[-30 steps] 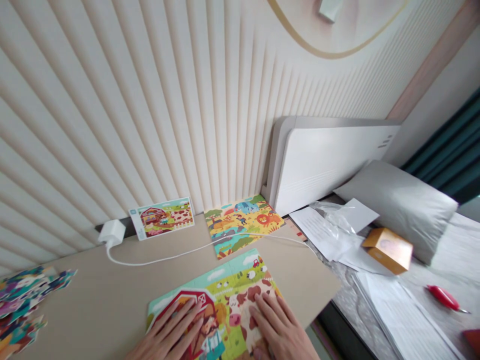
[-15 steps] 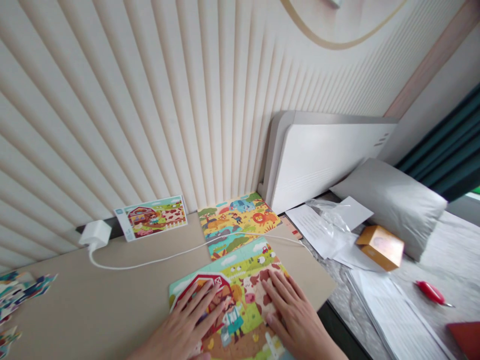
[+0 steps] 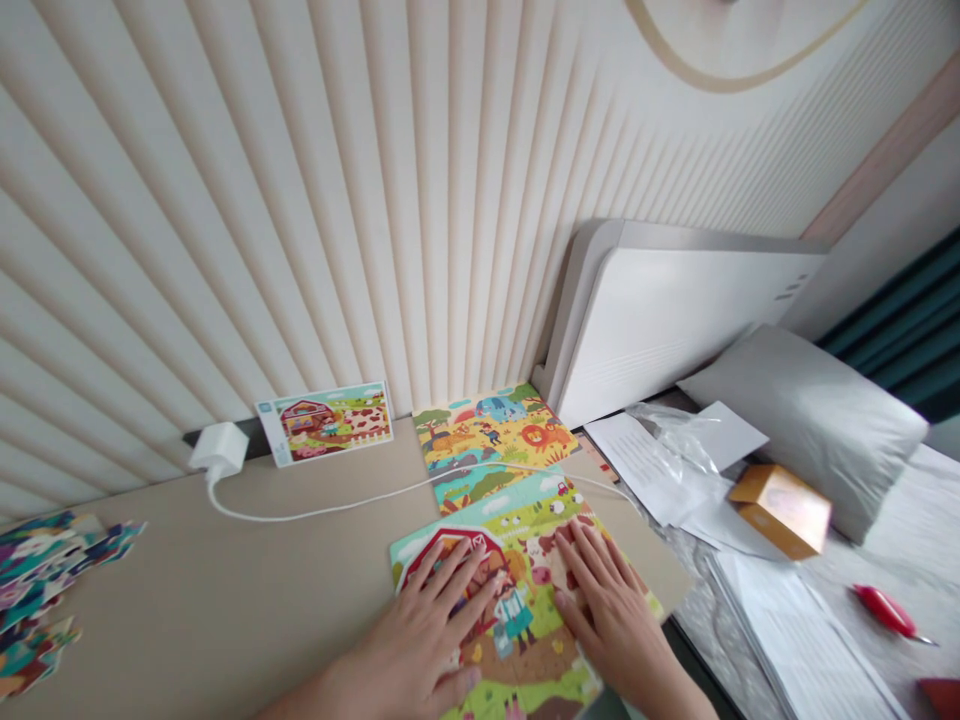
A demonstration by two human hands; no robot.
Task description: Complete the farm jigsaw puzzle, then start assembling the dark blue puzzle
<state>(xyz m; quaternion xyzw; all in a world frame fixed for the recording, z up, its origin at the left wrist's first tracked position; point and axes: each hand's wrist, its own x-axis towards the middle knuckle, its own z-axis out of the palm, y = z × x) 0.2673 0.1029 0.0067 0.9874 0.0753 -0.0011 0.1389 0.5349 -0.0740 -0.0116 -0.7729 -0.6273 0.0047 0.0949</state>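
1. Primary item: an assembled farm jigsaw puzzle (image 3: 525,665) with a red barn and cow-patch pattern lies flat on the table (image 3: 225,590), near its front right edge. Its lower end runs out of view.

2. Hand condition: the left hand (image 3: 427,630) is open, palm down, fingers spread across the barn section. The right hand (image 3: 607,610) is likewise open, with fingers spread on the cow section. Both are released and pressing flat on the puzzle; neither is clenched or grasping any single piece.

3. Risk assessment: the puzzle's right corner sits very near the table edge, so a push in that direction could tip it over. Dragging pressure from the hands could also part the pieces at their seams (no backing is visible).

4. Adjacent: the far edge of the puzzle meets a safari jigsaw puzzle (image 3: 495,445), and the two could ride up on each other. A white charging cable (image 3: 322,517) crosses the safari puzzle and could snag.

5. Table, left: a farm picture card (image 3: 324,423) stands against the wall, beside a white charger (image 3: 219,450). Loose puzzle pieces (image 3: 37,590) lie heaped at the far left, well apart from the hands.

6. Right, off the table: loose papers (image 3: 637,465), a clear plastic bag (image 3: 675,440), an orange box (image 3: 781,510) and a grey pillow (image 3: 810,430).
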